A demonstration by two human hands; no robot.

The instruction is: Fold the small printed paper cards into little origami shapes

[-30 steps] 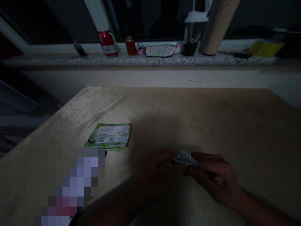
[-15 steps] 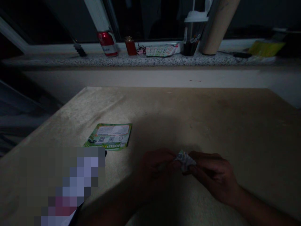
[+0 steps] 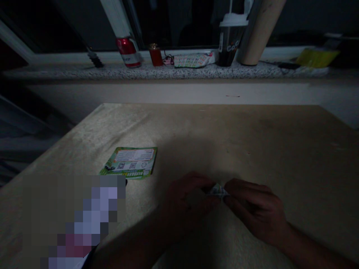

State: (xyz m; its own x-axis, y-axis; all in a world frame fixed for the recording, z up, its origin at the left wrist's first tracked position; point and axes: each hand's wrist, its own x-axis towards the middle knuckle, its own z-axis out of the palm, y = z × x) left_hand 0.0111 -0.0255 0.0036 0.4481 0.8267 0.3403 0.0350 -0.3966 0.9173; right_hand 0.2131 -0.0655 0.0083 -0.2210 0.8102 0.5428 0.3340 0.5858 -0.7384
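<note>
A small folded piece of printed paper point(image 3: 218, 190), pale with green and dark marks, is pinched between my two hands above the table. Its top edge comes to a point, and much of it is covered by fingers. My left hand point(image 3: 190, 198) grips it from the left with thumb and fingers closed. From the right, my right hand point(image 3: 256, 207) pinches the other side. Both hands lie in deep shadow, so fingertip detail is hard to make out. Left of them, a green printed packet point(image 3: 131, 162) lies flat on the table.
The beige-covered table point(image 3: 252, 142) reaches to the wall. On the speckled sill stand a red can point(image 3: 128, 52), a red-orange jar point(image 3: 155, 55), a crumpled printed wrapper point(image 3: 193, 60), a lidded cup point(image 3: 230, 41), a cardboard tube point(image 3: 259, 35) and a yellow object point(image 3: 318, 57). Pixelation hides the lower left.
The paper has gone from a crumpled, spread shape to a flatter, pointed one. My fingers have shifted their hold around it; the green packet has stayed put.
</note>
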